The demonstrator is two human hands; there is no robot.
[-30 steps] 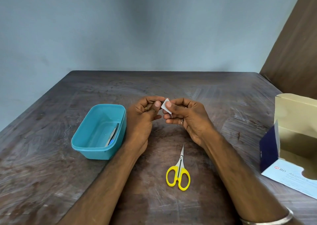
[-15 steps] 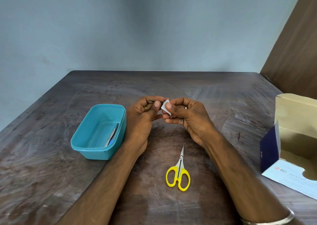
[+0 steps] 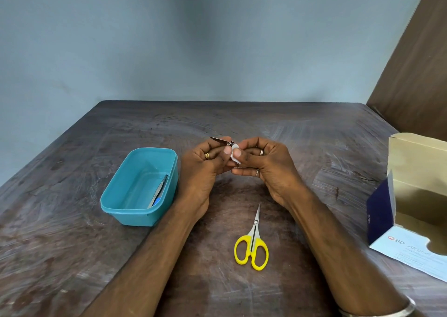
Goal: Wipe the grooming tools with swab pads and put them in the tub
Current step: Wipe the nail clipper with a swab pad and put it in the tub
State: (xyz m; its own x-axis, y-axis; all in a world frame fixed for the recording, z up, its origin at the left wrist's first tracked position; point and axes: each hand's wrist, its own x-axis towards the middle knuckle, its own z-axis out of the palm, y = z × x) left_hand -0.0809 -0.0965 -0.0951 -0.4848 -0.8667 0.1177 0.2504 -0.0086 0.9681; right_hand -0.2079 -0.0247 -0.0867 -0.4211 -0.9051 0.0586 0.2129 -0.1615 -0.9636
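Pinching a small silver metal nail clipper, your left hand holds it above the dark scuffed wooden worktop. Your right hand pinches a white folded swab pad against its end. The teal plastic tub, left of that hand, holds a thin metal tool. Yellow-handled scissors lie nearer you. An open cardboard swab box stands far right.

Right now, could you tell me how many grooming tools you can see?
3: a metal tool held in the left hand, yellow scissors on the table, one tool in the tub. The box could hide more.
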